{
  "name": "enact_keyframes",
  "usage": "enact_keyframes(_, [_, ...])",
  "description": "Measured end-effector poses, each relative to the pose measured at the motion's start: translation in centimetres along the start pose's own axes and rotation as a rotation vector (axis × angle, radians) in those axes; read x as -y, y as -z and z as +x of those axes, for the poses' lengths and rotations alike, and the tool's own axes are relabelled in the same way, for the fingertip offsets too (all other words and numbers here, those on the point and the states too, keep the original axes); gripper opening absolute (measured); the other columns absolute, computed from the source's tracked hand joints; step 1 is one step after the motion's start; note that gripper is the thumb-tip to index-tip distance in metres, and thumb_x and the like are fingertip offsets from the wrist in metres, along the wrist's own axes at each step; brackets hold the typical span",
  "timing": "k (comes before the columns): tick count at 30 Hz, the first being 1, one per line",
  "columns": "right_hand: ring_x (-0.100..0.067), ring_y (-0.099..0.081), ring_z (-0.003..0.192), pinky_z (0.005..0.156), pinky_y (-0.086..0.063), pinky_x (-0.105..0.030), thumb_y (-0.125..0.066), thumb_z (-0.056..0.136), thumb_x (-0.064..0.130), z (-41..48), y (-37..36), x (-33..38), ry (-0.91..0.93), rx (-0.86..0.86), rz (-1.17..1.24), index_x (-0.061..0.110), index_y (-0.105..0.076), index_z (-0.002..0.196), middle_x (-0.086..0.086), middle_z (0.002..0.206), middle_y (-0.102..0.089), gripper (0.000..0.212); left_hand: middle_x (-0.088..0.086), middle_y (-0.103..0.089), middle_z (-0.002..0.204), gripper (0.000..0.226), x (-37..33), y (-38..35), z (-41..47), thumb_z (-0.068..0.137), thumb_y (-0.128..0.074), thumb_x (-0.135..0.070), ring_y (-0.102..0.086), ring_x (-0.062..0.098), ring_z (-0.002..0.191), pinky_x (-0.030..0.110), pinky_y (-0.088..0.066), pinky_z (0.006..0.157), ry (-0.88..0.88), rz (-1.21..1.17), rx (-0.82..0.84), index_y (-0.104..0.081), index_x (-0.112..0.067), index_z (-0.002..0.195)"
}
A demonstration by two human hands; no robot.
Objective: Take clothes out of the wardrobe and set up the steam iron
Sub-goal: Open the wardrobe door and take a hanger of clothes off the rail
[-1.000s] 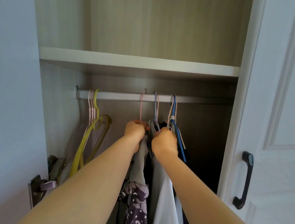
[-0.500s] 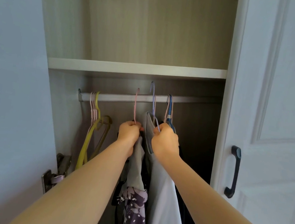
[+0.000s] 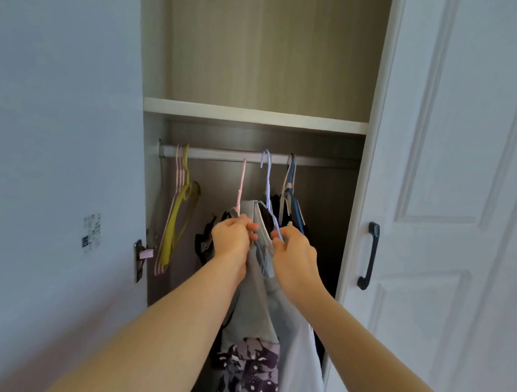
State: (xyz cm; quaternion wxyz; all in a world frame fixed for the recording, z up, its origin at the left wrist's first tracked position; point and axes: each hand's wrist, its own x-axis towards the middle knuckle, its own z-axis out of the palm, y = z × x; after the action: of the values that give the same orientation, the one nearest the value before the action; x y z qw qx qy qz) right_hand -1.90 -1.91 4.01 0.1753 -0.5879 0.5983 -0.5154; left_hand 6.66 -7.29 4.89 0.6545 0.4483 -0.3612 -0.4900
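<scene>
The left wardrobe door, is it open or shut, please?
Open: the left wardrobe door is swung outward, baring its hinge and the rail.

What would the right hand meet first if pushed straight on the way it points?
It points up-left into the wardrobe. Past the lavender hanger it pinches, the right hand would probably meet the dark clothes hanging behind, then the back panel. Depth is hard to judge from one view.

A bunch of empty pink and yellow hangers dangles at the left end of the rail, a metal hinge sits just below them, a small printed label sticks to the pale surface at left, and a black handle stands upright on the white panelled door.
</scene>
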Motion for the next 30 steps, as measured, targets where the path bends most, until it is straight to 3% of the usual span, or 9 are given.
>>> enact_keyframes(3, [-0.011, -0.049, 0.059, 0.054, -0.044, -0.025, -0.043, 0.1, 0.02, -3.2, 1.4, 0.5, -0.013, -0.028, -0.005, 0.019, -0.054, 0.101, -0.003, 0.078, -0.058, 0.011, 0.005, -0.065, 0.069, 0.023, -0.1, 0.8, -3.3, 0.094, -0.051, -0.009, -0.054, 0.011, 0.056, 0.025, -0.05, 0.06, 0.038, -0.005, -0.003, -0.068, -0.003, 0.08])
enact_keyframes(9, [-0.009, -0.049, 0.062, 0.052, -0.039, -0.018, -0.042, 0.1, 0.022, -10.3, 4.9, 2.8, -0.025, -0.014, -0.02, 0.016, -0.055, 0.107, -0.003, 0.082, -0.057, 0.016, 0.002, -0.067, 0.07, 0.016, -1.4, 4.1, -10.8, 0.088, -0.062, -0.013, -0.058, 0.012, 0.067, 0.028, -0.052, 0.07, 0.029, 0.093, 0.045, -0.074, -0.008, 0.078])
enact_keyframes(13, [-0.011, -0.051, 0.066, 0.056, -0.042, -0.018, -0.04, 0.101, 0.022, -15.7, 7.1, 5.6, -0.022, -0.03, -0.031, 0.016, -0.056, 0.108, -0.007, 0.092, -0.061, 0.018, 0.0, -0.072, 0.077, 0.018, -3.2, 6.8, -16.8, 0.096, -0.054, -0.018, -0.062, 0.008, 0.064, 0.022, -0.052, 0.06, 0.011, -0.008, 0.133, -0.069, -0.008, 0.097])
enact_keyframes(17, [-0.009, -0.045, 0.059, 0.051, -0.035, -0.015, -0.04, 0.101, 0.02, -21.7, 9.5, 8.2, -0.012, -0.061, -0.09, 0.013, -0.057, 0.11, -0.007, 0.092, -0.06, 0.021, 0.009, -0.072, 0.087, 0.019, -4.6, 10.1, -22.5, 0.098, -0.051, -0.017, -0.068, 0.011, 0.067, 0.023, -0.057, 0.058, -0.009, 0.014, 0.307, -0.059, -0.007, 0.112])
enact_keyframes(22, [-0.012, -0.046, 0.057, 0.05, -0.035, -0.018, -0.039, 0.101, 0.022, -28.6, 11.6, 10.7, -0.018, -0.037, -0.197, 0.015, -0.055, 0.107, -0.006, 0.087, -0.06, 0.019, 0.017, -0.071, 0.093, 0.013, -5.7, 13.2, -29.1, 0.098, -0.05, -0.009, -0.071, 0.02, 0.077, 0.028, -0.059, 0.065, 0.117, -0.081, 0.427, -0.056, -0.003, 0.107])
enact_keyframes(26, [-0.016, -0.055, 0.063, 0.059, -0.047, -0.028, -0.039, 0.101, 0.026, -33.7, 13.0, 11.8, -0.027, -0.02, -0.298, 0.021, -0.055, 0.107, -0.004, 0.089, -0.064, 0.018, 0.012, -0.073, 0.082, 0.011, -6.5, 15.4, -33.4, 0.097, -0.051, -0.009, -0.073, 0.021, 0.076, 0.031, -0.06, 0.07, 0.239, -0.166, 0.505, -0.06, -0.002, 0.098])
enact_keyframes(30, [-0.011, -0.045, 0.05, 0.05, -0.037, -0.022, -0.04, 0.1, 0.026, -38.7, 14.2, 12.9, -0.057, -0.028, -0.317, 0.022, -0.056, 0.11, -0.007, 0.09, -0.066, 0.019, 0.012, -0.074, 0.082, 0.015, -7.1, 18.0, -37.0, 0.096, -0.052, -0.009, -0.073, 0.022, 0.078, 0.03, -0.06, 0.072, 0.31, -0.215, 0.582, -0.062, 0.002, 0.1])
